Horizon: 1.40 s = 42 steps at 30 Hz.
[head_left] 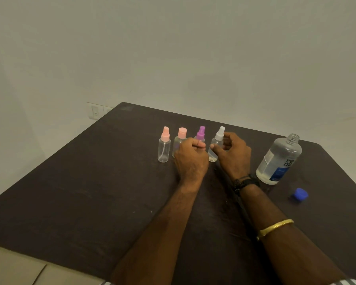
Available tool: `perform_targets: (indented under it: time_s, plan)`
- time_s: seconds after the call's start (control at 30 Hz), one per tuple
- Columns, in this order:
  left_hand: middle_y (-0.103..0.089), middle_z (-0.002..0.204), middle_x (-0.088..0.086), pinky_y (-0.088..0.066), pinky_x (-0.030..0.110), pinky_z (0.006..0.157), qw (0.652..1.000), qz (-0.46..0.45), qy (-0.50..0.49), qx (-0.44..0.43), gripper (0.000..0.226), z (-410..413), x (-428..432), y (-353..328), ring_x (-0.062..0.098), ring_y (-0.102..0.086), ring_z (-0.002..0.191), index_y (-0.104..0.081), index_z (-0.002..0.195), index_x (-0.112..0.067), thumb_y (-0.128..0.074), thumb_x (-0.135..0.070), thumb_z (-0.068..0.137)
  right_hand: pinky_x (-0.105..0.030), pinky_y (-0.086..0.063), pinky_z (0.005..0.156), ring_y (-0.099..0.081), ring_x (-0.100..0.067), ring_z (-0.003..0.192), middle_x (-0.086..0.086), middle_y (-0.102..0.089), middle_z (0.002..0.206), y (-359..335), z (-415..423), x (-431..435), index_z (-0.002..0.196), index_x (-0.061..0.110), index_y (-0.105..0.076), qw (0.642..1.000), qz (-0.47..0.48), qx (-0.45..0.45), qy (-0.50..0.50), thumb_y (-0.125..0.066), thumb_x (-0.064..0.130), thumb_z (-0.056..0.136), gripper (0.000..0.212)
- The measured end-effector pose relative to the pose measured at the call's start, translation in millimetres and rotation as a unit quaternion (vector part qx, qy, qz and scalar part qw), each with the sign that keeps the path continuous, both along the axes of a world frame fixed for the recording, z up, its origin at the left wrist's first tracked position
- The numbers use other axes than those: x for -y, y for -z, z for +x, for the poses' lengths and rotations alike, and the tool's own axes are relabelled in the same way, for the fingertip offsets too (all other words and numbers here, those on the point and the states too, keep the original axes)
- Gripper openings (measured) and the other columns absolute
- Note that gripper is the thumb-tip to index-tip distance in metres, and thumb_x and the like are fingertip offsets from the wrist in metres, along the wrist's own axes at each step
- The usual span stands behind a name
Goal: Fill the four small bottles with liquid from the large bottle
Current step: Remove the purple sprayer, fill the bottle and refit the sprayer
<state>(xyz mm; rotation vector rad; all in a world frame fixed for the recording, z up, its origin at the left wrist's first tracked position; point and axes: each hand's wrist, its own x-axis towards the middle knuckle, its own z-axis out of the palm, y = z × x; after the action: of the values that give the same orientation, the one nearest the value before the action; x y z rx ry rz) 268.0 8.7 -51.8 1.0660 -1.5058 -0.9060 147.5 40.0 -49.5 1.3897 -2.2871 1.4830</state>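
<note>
Four small bottles in a row on the dark table (90, 182) — pink spray bottle (164, 148), pink cap bottle (179, 140), purple spray bottle (200, 134), white spray bottle (216, 146). Left hand (191, 159) curled into a loose fist, in front of the purple one. Right hand (232, 155) half curled beside the white one — gripping or just touching, cannot tell. Large bottle (278, 160) open, far right, blue cap (300, 194) lying near it.
</note>
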Motion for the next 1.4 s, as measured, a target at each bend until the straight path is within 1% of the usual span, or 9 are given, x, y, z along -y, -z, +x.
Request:
perform_targets:
  time_s: [0.2,0.4,0.47,0.53,0.67,0.83,0.93,1.1,1.4]
  plan:
    - [-0.074,0.095,0.006,-0.044,0.006,0.070,1.000,0.007,-0.003,0.002,0.006,0.3,-0.3,-1.5,0.015,-0.069,0.090,-0.073,0.094,-0.004,-0.069,-0.006,0.091,-0.021,-0.049,0.081,-0.061,-0.008,0.091,-0.004,-0.073,0.113,3.9,2.5,-0.9,0.122,0.012,-0.067,1.000,0.008,-0.002,0.002,-0.083,0.024,0.084,0.043]
    - [-0.073,0.092,0.005,-0.054,0.023,0.077,1.000,0.010,-0.009,-0.008,0.004,0.3,1.8,-2.4,0.016,-0.068,0.087,-0.073,0.091,-0.005,-0.068,-0.007,0.091,-0.026,-0.054,0.085,-0.061,-0.008,0.095,-0.003,-0.071,0.116,1.9,2.6,-2.1,0.126,0.014,-0.063,1.000,-0.005,0.004,0.011,-0.086,0.030,0.080,0.054]
    - [-0.071,0.089,0.003,-0.050,0.016,0.069,1.000,0.012,-0.015,-0.012,0.004,0.0,2.5,-3.5,0.013,-0.064,0.083,-0.071,0.090,-0.005,-0.068,-0.007,0.091,-0.029,-0.053,0.086,-0.059,-0.010,0.097,-0.003,-0.066,0.119,-0.3,3.5,-3.2,0.129,0.016,-0.060,0.999,-0.032,-0.013,0.036,-0.087,0.036,0.077,0.062]
    - [-0.069,0.086,0.003,-0.044,0.012,0.065,1.000,0.010,-0.024,-0.014,0.006,-0.6,2.8,-4.1,0.013,-0.062,0.081,-0.071,0.088,-0.004,-0.067,-0.007,0.092,-0.026,-0.049,0.084,-0.055,-0.011,0.095,-0.005,-0.058,0.118,-4.5,6.5,-4.6,0.131,0.015,-0.058,0.996,-0.066,-0.028,0.058,-0.085,0.037,0.078,0.063]
    - [-0.068,0.082,0.007,-0.048,0.021,0.064,0.999,0.007,-0.043,-0.032,0.011,-1.2,3.1,-4.7,0.017,-0.062,0.076,-0.068,0.082,-0.005,-0.063,-0.005,0.091,-0.009,-0.044,0.074,-0.052,-0.006,0.081,-0.005,-0.057,0.108,-16.8,22.0,-4.1,0.125,0.014,-0.062,0.991,-0.124,-0.048,0.035,-0.080,0.028,0.085,0.046]
    - [-0.067,0.081,0.007,-0.044,0.018,0.060,0.997,0.011,-0.053,-0.053,0.017,0.1,2.4,-4.8,0.015,-0.060,0.071,-0.062,0.078,-0.012,-0.062,-0.009,0.094,-0.036,-0.056,0.069,-0.060,-0.011,0.067,0.002,-0.068,0.098,-17.6,39.1,6.6,0.123,0.015,-0.067,0.992,-0.105,-0.072,-0.018,-0.077,0.027,0.088,0.038]
    - [-0.066,0.081,0.007,-0.044,0.019,0.060,0.996,0.016,-0.057,-0.065,0.017,0.4,3.9,-4.5,0.015,-0.059,0.069,-0.061,0.078,-0.013,-0.063,-0.010,0.094,-0.036,-0.056,0.073,-0.060,-0.007,0.068,0.004,-0.074,0.103,-14.7,43.7,13.8,0.127,0.017,-0.067,0.995,-0.072,-0.073,-0.017,-0.076,0.030,0.089,0.041]
    - [-0.065,0.080,0.008,-0.048,0.022,0.061,0.996,0.016,-0.061,-0.066,0.015,0.3,4.7,-4.2,0.015,-0.058,0.069,-0.064,0.080,-0.009,-0.060,-0.008,0.095,-0.043,-0.058,0.088,-0.071,-0.015,0.098,0.001,-0.076,0.108,-10.8,45.7,20.0,0.127,0.021,-0.067,0.998,-0.037,-0.042,-0.018,-0.077,0.029,0.088,0.041]
    - [-0.066,0.083,0.008,-0.056,0.033,0.066,0.997,-0.002,-0.050,-0.057,0.013,-1.1,5.3,-3.0,0.020,-0.063,0.073,-0.064,0.081,-0.012,-0.061,-0.008,0.094,-0.042,-0.060,0.087,-0.072,-0.012,0.099,0.005,-0.076,0.107,-13.9,46.5,16.6,0.121,0.022,-0.068,0.998,-0.037,-0.043,-0.009,-0.077,0.028,0.087,0.035]
